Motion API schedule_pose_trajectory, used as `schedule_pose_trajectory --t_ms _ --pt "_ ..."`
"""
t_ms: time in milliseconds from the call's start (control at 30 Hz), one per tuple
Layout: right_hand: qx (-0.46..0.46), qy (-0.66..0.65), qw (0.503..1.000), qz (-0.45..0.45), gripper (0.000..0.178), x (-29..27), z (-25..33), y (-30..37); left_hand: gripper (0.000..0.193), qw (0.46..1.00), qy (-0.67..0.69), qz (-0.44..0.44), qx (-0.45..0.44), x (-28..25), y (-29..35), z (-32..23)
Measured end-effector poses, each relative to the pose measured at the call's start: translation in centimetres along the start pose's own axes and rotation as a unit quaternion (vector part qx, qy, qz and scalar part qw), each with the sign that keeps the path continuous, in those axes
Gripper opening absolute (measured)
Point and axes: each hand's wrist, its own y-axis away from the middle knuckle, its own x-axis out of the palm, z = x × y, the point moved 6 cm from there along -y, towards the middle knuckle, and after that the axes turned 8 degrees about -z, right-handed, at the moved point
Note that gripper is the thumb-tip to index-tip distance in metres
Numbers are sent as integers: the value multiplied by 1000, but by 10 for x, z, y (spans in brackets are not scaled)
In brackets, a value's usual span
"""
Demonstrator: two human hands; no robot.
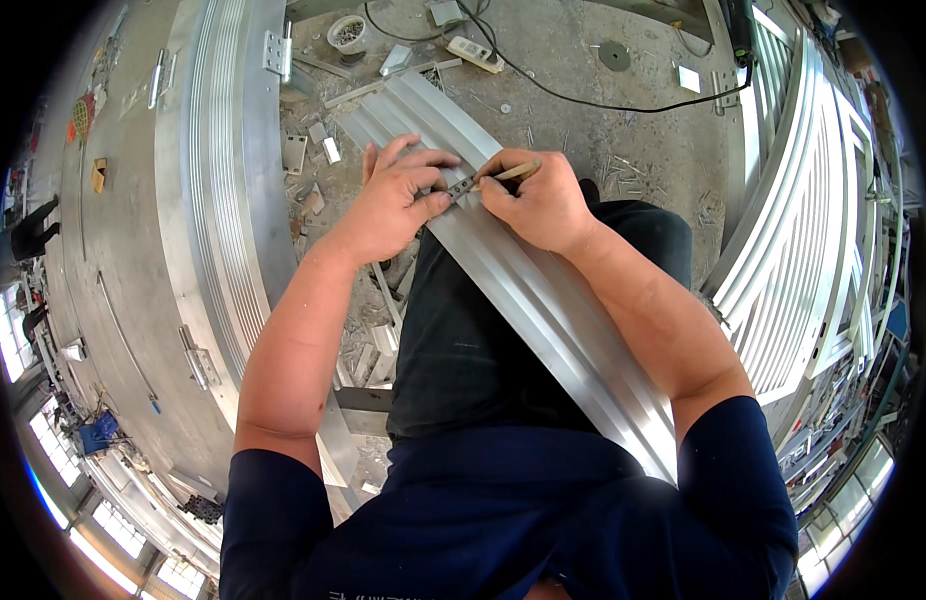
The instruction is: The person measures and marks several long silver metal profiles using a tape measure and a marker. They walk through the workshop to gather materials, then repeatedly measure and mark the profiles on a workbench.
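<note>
A long silvery aluminium profile (528,275) with raised ribs lies slantwise across my dark-trousered legs. On its upper part sits a small dark metal plate with holes (461,188), set across the ribs. My left hand (393,200) pinches the plate's left end between thumb and forefinger, while its other fingers spread above the profile. My right hand (543,205) grips a light wooden pencil (526,170) close to the plate's right end. The pencil's tip is down at the plate, partly hidden by my fingers.
Wide metal panels with hinges (276,55) stand at left. A white tub (347,35) of small parts, a white power strip (475,54) and a black cable (583,103) are on the littered floor ahead. Curved white slatted frames (783,260) stand at right.
</note>
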Motion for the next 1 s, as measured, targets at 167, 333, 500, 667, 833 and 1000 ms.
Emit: schedule_pose_trajectory --t_ms 167,333,500,667,833,1000 --pt "0 12 1000 11 10 0 2 -1 13 1000 0 0 -3 -1 1 -2" --pt "-14 13 1000 7 11 0 1 -1 12 1000 -1 -1 -4 -1 0 -2" --pt "6 21 1000 23 11 1 2 -1 13 1000 -6 1 -7 0 0 -2" --pt "36 1 999 32 10 -2 -3 0 13 1000 -4 0 -4 1 0 -1" --pt "13 -6 1000 14 10 -1 -2 0 14 1000 -5 2 -5 0 0 -1" --pt "-4 -10 1000 -5 15 1 -5 -1 14 1000 -6 3 -6 0 0 -2"
